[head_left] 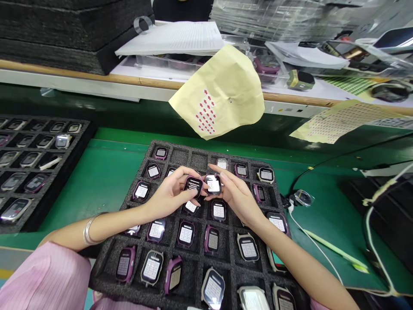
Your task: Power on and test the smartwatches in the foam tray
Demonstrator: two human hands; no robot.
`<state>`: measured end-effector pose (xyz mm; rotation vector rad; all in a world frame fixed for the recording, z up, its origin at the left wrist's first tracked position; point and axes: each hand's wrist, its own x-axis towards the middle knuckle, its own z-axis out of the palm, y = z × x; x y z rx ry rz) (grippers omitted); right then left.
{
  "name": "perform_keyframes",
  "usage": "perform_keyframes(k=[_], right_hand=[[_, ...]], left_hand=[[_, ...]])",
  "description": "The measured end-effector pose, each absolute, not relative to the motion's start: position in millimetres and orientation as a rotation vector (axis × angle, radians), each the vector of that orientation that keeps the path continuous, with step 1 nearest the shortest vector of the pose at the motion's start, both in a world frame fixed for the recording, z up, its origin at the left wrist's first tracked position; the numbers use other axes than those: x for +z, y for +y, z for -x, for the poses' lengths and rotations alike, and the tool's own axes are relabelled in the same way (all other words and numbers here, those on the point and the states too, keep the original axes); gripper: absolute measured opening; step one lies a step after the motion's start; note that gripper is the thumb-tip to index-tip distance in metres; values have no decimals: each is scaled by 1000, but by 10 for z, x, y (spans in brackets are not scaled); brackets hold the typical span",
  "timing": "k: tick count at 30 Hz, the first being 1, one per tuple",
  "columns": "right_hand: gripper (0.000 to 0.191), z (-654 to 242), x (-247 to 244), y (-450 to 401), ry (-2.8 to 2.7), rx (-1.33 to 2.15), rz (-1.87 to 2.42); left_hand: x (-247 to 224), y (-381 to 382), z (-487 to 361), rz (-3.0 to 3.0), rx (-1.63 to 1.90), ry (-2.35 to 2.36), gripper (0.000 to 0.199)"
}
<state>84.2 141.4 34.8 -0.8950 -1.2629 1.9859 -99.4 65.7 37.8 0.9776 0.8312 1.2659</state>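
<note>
Over the middle of a black foam tray (108, 262), my left hand (176, 189) grips a purple smartwatch body (192, 185), its dark screen showing lines of white text. My thumb lies on the lower part of that screen. Close beside it, my right hand (234, 191) holds a second smartwatch (213, 184), whose screen is lit white with a table of text. The tray's square compartments hold several more strapless watches, such as a purple one (186, 234) and a beige one (248, 247), most with lit screens. My forearms hide some compartments.
Another foam tray (69, 168) with watches stands at the left. A yellow sheet with red arrow stickers (222, 94) hangs from the shelf edge (155, 82). At the right lie a white cable (318, 245), a green stick (335, 249) and a clear round piece (303, 197).
</note>
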Motion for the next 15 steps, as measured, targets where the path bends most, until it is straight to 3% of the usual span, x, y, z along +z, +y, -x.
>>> perform_keyframes(k=[15], right_hand=[[33, -857, 388, 1392, -1270, 2000, 869]], left_hand=[[386, 686, 1022, -971, 1294, 970, 19]])
